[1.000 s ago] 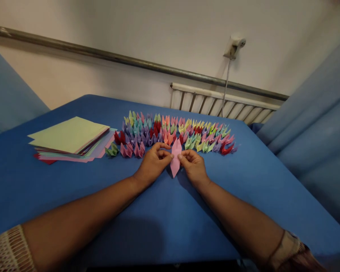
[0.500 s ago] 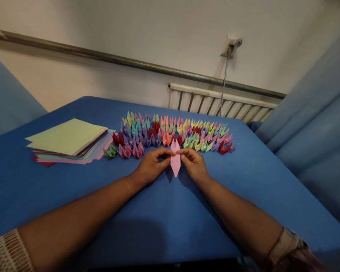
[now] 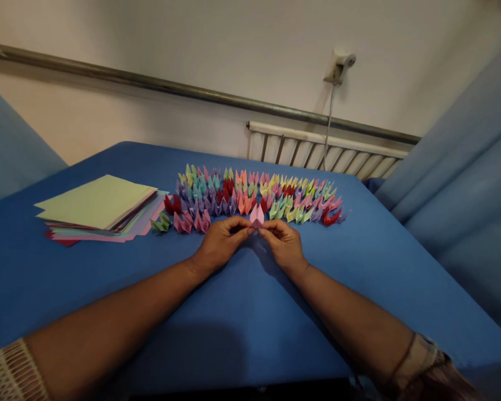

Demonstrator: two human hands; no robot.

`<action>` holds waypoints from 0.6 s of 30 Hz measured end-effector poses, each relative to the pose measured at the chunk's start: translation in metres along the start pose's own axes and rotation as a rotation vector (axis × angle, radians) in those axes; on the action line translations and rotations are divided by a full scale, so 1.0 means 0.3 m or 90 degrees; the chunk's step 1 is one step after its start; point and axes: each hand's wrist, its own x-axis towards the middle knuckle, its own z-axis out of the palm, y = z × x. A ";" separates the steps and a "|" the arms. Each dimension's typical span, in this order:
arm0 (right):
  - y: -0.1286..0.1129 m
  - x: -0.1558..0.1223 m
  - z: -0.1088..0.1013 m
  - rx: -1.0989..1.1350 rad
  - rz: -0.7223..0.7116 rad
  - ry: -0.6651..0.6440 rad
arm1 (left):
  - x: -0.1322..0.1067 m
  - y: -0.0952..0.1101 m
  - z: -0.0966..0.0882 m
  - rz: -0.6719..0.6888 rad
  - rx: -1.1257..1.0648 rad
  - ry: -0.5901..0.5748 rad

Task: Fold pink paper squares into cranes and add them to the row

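Just in front of the rows of finished-looking paper figures (image 3: pixel 246 204), the left hand (image 3: pixel 219 240) and right hand (image 3: pixel 284 245) pinch, fingers closed, the lower sides of a pink paper piece (image 3: pixel 257 215), seemingly folded double though too small to be sure, while a stack of flat, unfolded sheets (image 3: pixel 96 203) lies left of the rows.

Smooth, matt pink paper (image 3: pixel 257 216), crisply creased; folded paper figures (image 3: pixel 245 203) and stacked sheets (image 3: pixel 98 203), also matt. Dull, smooth blue table covering (image 3: pixel 250 317), perhaps cloth. Faintly shiny metal pipe (image 3: pixel 209 94). Softly draped cloth curtain (image 3: pixel 463 167).
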 end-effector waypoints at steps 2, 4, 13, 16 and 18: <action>-0.006 0.001 0.003 -0.001 -0.001 0.009 | 0.001 0.005 0.002 -0.016 0.004 0.013; -0.012 0.003 0.007 0.001 0.001 0.016 | 0.001 0.010 0.006 -0.028 -0.001 0.021; -0.027 -0.003 0.027 0.048 0.042 0.039 | -0.002 0.012 0.027 -0.097 -0.073 0.095; -0.029 0.000 0.028 0.068 0.047 0.040 | -0.004 0.013 0.034 -0.128 -0.151 0.093; -0.029 0.003 0.026 0.073 0.044 0.037 | -0.007 0.015 0.037 -0.155 -0.196 0.077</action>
